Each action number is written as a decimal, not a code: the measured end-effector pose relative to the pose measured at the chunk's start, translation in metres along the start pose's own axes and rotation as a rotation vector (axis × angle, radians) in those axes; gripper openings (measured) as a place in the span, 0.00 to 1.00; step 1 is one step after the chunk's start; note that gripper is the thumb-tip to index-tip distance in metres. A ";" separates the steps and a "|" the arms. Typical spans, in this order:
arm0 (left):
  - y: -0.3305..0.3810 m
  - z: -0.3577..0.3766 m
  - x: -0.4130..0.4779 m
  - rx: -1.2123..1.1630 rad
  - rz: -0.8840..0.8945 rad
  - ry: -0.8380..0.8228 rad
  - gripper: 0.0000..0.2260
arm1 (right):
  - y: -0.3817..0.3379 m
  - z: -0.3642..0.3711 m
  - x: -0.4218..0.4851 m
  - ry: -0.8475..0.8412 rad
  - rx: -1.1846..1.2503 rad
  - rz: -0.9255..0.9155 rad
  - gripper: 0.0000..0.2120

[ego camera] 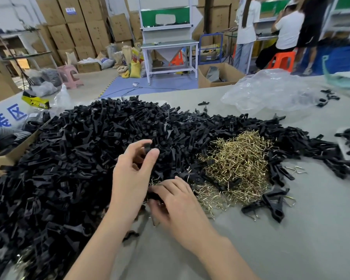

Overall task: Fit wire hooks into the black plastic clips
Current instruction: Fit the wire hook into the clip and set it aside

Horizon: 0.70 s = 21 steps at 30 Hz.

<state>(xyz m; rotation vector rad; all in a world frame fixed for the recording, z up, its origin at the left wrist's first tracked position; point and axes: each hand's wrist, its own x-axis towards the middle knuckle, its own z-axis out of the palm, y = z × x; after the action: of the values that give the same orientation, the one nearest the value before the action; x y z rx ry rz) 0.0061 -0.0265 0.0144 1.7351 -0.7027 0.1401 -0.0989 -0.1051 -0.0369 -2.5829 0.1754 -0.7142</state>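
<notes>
Black plastic clips (79,158) lie heaped across the grey table (291,239) from 9 to 1 o'clock. Brass wire hooks (236,164) are piled at 3 o'clock of my left hand (133,170). That hand is raised, thumb and forefinger pinching one clip (148,148); I cannot tell its long axis. At 5 o'clock of it, my right hand (178,201) curls its fingers round a second clip (155,196) at the heap's edge. What shows of that one runs roughly 9 to 3.
</notes>
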 end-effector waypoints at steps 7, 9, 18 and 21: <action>0.034 0.064 0.040 0.921 0.154 -0.841 0.10 | 0.007 -0.002 -0.008 -0.033 0.025 0.019 0.13; 0.028 0.066 0.034 1.118 0.165 -0.922 0.15 | 0.006 0.001 -0.005 -0.111 -0.003 0.002 0.13; 0.021 0.039 0.039 1.019 0.221 -0.985 0.07 | 0.005 0.004 -0.006 -0.145 0.063 -0.052 0.16; 0.021 0.031 0.043 0.917 0.167 -0.944 0.05 | 0.006 0.002 -0.009 -0.090 0.081 -0.071 0.15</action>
<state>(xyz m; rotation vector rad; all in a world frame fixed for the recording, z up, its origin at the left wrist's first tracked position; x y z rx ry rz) 0.0212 -0.0741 0.0420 2.6262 -1.6495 -0.3272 -0.1057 -0.1072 -0.0455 -2.5484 0.0257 -0.6152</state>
